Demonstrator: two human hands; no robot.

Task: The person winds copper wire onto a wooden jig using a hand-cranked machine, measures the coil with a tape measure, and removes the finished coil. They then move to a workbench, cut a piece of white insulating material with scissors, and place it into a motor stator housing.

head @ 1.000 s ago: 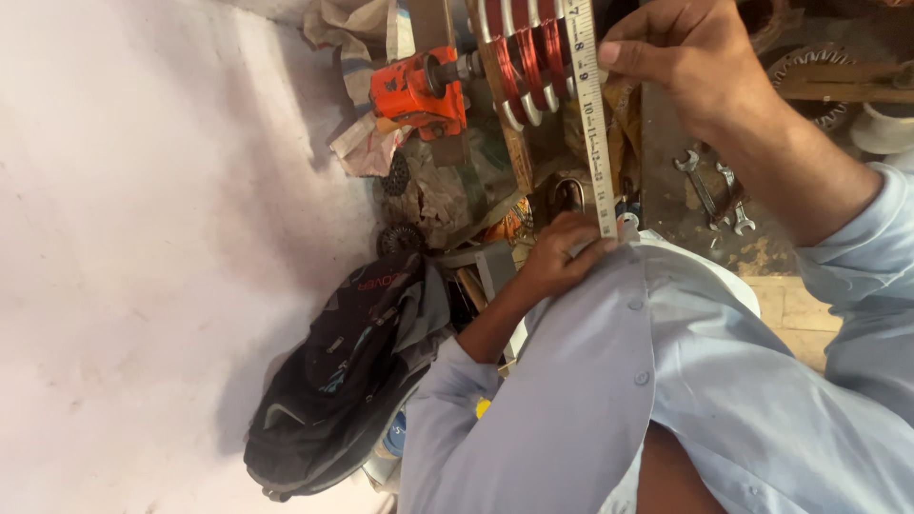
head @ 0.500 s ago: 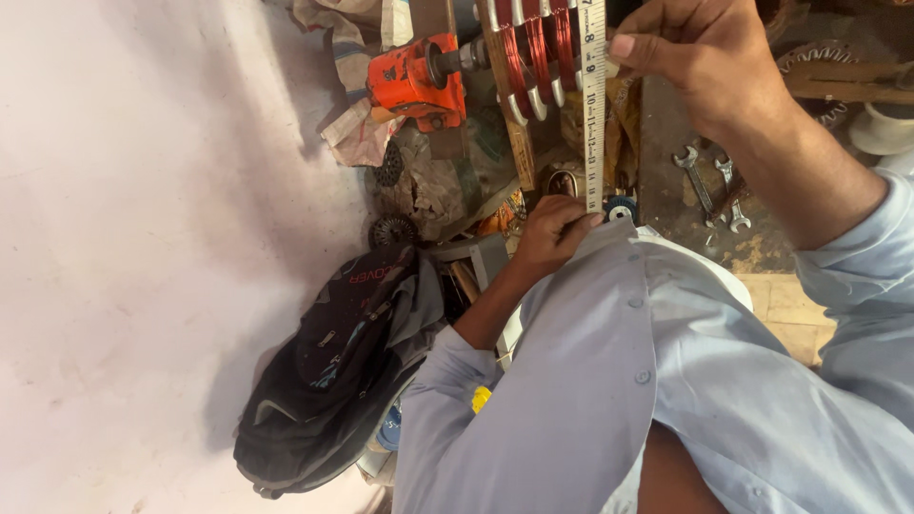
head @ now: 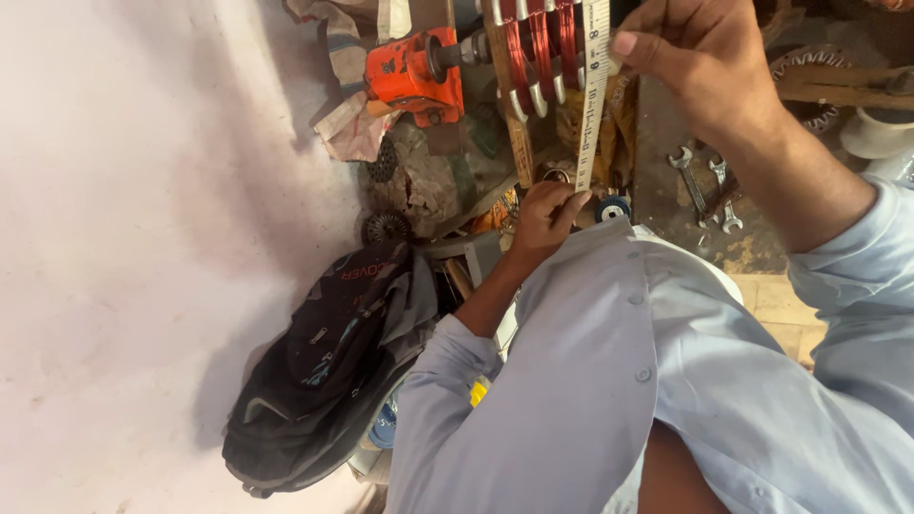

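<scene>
A pale measuring tape [head: 588,105] is stretched between my two hands, alongside red wire coils [head: 538,48] wound on a wooden strip [head: 514,124]. My right hand [head: 705,62], at the top, pinches the tape's upper part beside the coils. Lower down, my left hand [head: 545,217] holds the tape's bottom end with its fingertips, just above my light blue shirt [head: 609,381]. Both arms wear light blue sleeves.
An orange power tool [head: 414,71] lies left of the coils on rags and metal scrap. A black backpack [head: 324,371] rests at lower left against a pale surface [head: 143,238]. Two spanners [head: 703,186] lie on the dirty bench at right, with a white cup-like object [head: 876,133] beyond.
The view has shifted a little, so everything sits slightly higher and further left in frame. Both hands still hold the tape stretched along the coils.
</scene>
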